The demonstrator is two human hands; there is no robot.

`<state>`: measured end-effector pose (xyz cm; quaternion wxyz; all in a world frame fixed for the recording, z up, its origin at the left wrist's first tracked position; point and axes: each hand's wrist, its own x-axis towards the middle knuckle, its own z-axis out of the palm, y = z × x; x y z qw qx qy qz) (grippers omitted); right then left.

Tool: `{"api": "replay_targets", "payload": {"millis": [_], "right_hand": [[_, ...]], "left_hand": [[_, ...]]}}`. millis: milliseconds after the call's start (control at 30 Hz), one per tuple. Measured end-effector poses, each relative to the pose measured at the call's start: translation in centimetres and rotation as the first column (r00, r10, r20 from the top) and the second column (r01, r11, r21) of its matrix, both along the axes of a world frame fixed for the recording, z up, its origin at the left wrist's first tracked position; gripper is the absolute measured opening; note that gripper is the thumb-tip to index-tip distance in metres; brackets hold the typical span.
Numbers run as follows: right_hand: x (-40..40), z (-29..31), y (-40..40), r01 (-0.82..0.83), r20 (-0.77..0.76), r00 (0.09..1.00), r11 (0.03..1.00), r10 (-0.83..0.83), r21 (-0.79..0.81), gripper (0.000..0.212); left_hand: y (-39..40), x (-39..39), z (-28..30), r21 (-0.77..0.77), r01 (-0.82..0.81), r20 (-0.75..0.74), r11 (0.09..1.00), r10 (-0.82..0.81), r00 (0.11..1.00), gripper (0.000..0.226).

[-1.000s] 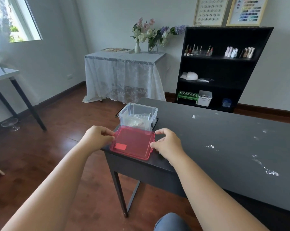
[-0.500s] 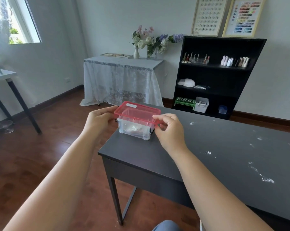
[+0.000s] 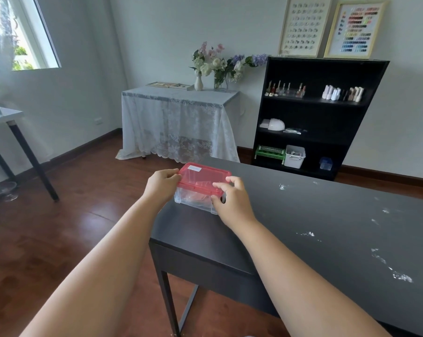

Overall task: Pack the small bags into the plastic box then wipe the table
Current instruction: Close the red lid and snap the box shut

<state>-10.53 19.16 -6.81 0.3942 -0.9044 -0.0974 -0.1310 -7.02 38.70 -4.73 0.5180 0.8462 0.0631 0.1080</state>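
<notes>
A clear plastic box (image 3: 193,199) stands near the left end of the black table (image 3: 314,227). Its red lid (image 3: 202,177) lies on top of it. Small bags show faintly through the clear wall. My left hand (image 3: 162,184) grips the lid's left edge. My right hand (image 3: 231,199) holds the lid's near right corner, with the thumb against the box's side where a black latch sits.
White powdery smears (image 3: 400,276) dot the right half of the table. A black shelf (image 3: 314,113) with bottles and bins stands behind. A lace-covered side table (image 3: 176,117) with flower vases sits at the back, and a white table (image 3: 1,117) at left.
The red lid lay flat on the table in front of the box; both hands lifted it and set it on top of the box. Now the hands press at its edges.
</notes>
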Motion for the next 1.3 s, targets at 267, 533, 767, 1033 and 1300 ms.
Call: {"api": "replay_targets", "payload": {"millis": [267,533,767,1033,1300], "right_hand": [[0.8,0.0,-0.4,0.032,0.058,0.998,0.981,-0.021,-0.191,0.035],[2.5,2.3,-1.1,-0.046,-0.085,0.996,0.854,0.003,-0.518,0.068],[3.9,4.2,-0.8,-0.093,-0.136,0.991,0.796,0.013,-0.597,0.074],[3.6,3.6,-1.2,-0.149,-0.307,0.948,0.968,0.082,-0.202,0.061],[2.5,0.7,-1.2,0.231,-0.432,0.9,0.9,-0.053,0.371,0.049]], "left_hand": [[0.5,1.6,-0.9,-0.029,-0.045,-0.091,0.999,0.043,0.995,0.023],[0.4,2.6,-2.2,-0.48,-0.14,-0.237,0.866,0.026,0.971,0.028],[-0.3,2.3,-1.7,-0.159,-0.102,-0.03,0.982,0.099,0.995,0.022],[-0.6,2.3,-1.2,0.003,-0.114,0.018,0.994,0.114,0.993,0.025],[-1.6,2.1,-1.5,0.073,-0.204,0.056,0.976,0.2,0.978,0.022]]}}
